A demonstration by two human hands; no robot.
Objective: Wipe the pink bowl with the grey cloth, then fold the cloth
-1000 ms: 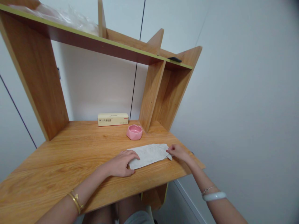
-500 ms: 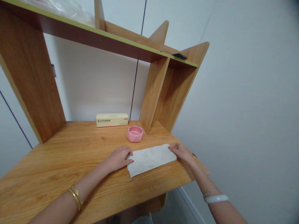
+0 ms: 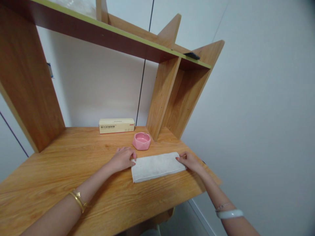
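A folded white cloth point(image 3: 157, 166) lies flat as a long strip near the desk's front right. My left hand point(image 3: 123, 158) pinches its far left corner between thumb and fingers. At the cloth's right end, my right hand point(image 3: 187, 160) grips the edge, thumb on top and the fingertips partly hidden. Just beyond the cloth sits a pink faceted ashtray point(image 3: 141, 141), apart from both hands.
A long cream box point(image 3: 116, 126) with printed lettering stands at the back of the wooden desk point(image 3: 81, 157). Shelf uprights point(image 3: 163, 98) rise behind on the right. A dark flat object point(image 3: 192, 55) and clear plastic point(image 3: 76, 7) lie on the upper shelf.
My left hand has shifted slightly left and away from me, drawing the cloth's left end straighter. My right hand has slid a little inward over its end. The view has tilted slightly.
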